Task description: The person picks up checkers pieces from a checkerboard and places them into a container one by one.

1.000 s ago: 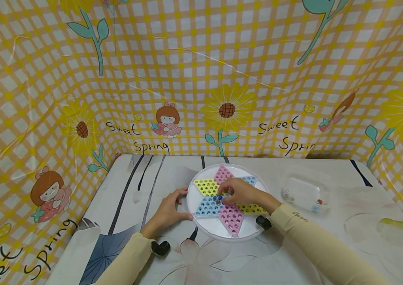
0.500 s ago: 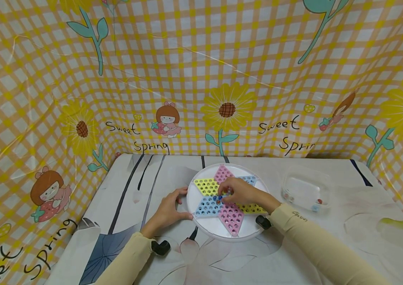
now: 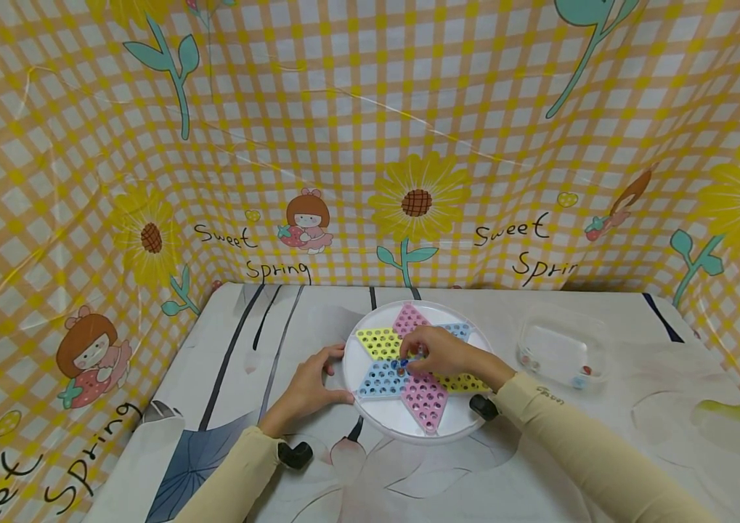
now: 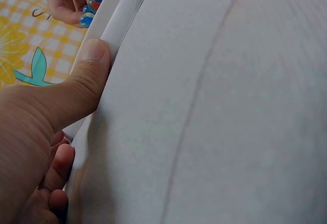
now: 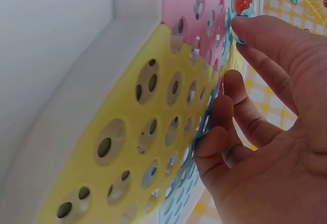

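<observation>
A round white Chinese checkers board [image 3: 383, 418], with a star of pink, yellow and blue holed sections, lies on the table. My left hand [image 3: 307, 385] holds its left rim, the thumb [image 4: 92, 68] lying along the edge and the other fingers curled close to it. My right hand [image 3: 444, 357] is over the centre, pinching a blue-tinted glass marble [image 5: 237, 34] between thumb and index finger, which partly cover it. Right beside that marble sits a clear marble with red inside [image 5: 242, 2]. The remaining right fingers curl near the holes.
To the right of the board stands a clear plastic box [image 3: 566, 314] with several marbles [image 3: 587, 370] inside. A patterned cloth [image 3: 356, 160] hangs behind the table [image 3: 317, 319] and along its sides. A black wrist camera [image 3: 295, 455] sits at the left cuff.
</observation>
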### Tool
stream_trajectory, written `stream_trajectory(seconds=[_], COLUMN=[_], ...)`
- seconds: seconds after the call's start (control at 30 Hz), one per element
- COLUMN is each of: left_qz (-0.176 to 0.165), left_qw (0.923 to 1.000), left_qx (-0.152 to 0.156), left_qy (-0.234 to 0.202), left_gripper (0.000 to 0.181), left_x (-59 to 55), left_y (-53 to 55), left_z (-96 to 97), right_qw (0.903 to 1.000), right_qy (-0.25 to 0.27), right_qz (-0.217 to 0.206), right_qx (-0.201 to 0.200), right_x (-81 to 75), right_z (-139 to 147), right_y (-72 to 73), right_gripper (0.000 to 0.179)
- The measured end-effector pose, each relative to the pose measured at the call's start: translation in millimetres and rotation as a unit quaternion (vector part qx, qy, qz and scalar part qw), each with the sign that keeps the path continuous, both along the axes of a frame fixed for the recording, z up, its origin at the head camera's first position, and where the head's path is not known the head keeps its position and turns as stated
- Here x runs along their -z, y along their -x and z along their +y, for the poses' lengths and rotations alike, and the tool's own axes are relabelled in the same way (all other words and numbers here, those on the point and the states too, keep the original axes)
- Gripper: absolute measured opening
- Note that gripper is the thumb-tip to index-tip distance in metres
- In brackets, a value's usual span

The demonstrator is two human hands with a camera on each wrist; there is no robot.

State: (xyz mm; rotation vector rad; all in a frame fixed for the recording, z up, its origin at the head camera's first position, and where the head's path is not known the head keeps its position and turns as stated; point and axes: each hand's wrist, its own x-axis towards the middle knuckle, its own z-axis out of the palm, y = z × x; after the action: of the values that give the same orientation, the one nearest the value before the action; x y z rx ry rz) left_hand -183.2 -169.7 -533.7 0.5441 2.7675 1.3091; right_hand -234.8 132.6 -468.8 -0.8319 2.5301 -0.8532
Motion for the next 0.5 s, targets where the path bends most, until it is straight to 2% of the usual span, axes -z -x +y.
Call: stream_trajectory(seconds=[0.23,0.5], left_qz=[0.001,-0.006], left_qw=[1.0,1.0], left_qx=[0.005,0.001], left_qy=[0.0,-0.006], left_gripper=[0.085,0.086], left_x=[-1.1,-1.9], left_y=[-0.3,-0.3], left_z=[0.2,0.8], right_qw=[0.9996,0.998], right_qy=[0.02,0.047], right_qz=[0.001,0.035], right_qx=[-0.017,-0.023], right_x=[1.3,-9.0], right_z=[2,1], right_y=[6.7,7.3], right_gripper=[0.011,0.013])
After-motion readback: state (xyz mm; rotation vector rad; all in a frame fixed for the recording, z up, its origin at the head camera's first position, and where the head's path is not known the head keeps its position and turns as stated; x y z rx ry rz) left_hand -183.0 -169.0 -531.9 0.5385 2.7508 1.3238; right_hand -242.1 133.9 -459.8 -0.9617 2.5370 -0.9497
